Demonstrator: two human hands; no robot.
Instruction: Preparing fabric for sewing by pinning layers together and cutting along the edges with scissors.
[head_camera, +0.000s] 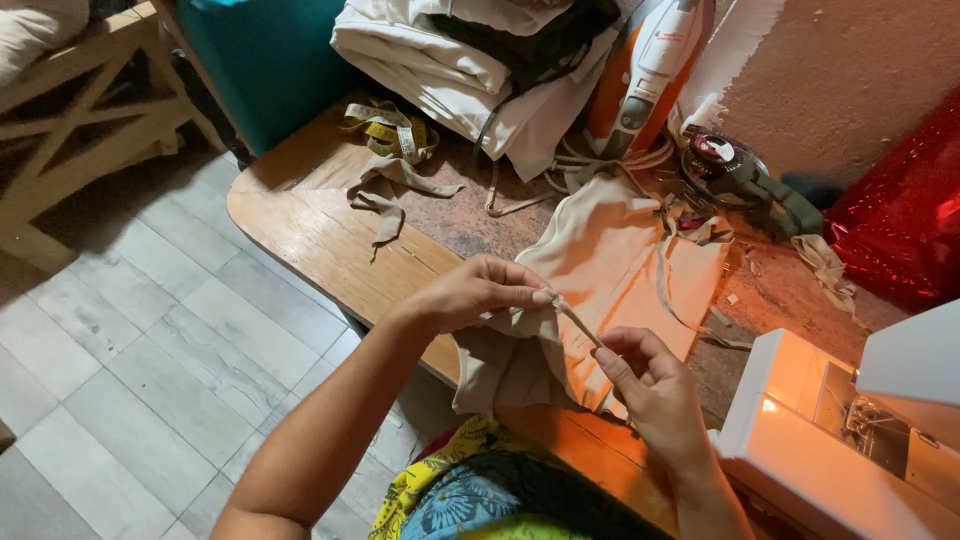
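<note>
My left hand (475, 292) pinches the upper end of a narrow beige fabric strip (577, 320) between thumb and fingers. My right hand (645, 380) grips the lower end of the same strip, so it runs taut between both hands. Under them lies a beige cloth piece (610, 250) spread over the wooden table (300, 225), with part of it hanging off the near edge.
A white sewing machine (850, 430) stands at the right. At the back sit folded white cloth (450, 60), an orange and white iron (650, 70), a yellow tape measure (385, 130), fabric scraps (390, 190) and a red shiny bag (900, 220). Grey floor tiles (130, 370) lie to the left.
</note>
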